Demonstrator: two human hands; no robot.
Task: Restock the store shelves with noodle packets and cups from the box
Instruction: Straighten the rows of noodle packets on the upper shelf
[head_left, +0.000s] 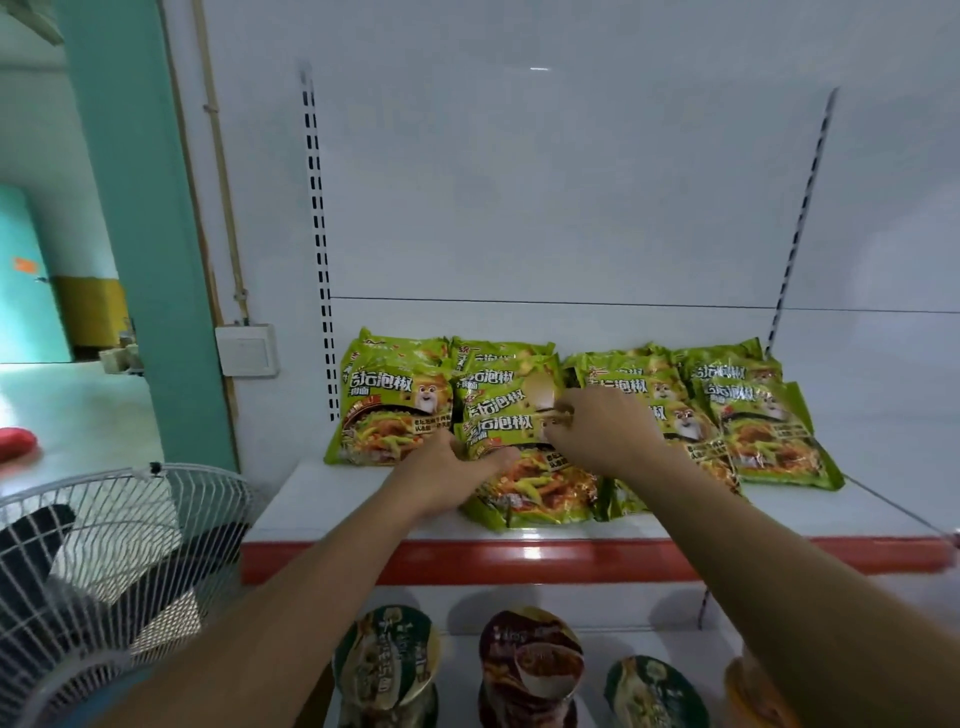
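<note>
Gripped at two edges: front noodle packet (535, 488) on the upper shelf (332, 499)
At left, the left hand (447, 473) curls round its edge; the right hand (602, 431) pinches its top; shoved back carelessly, it could knock the leaning packet rows (395, 400) askew, or slip off the front lip.

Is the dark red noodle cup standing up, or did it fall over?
Standing up. The dark red noodle cup sits on the lower shelf with its round lid facing up toward the camera, not on its side.
</note>
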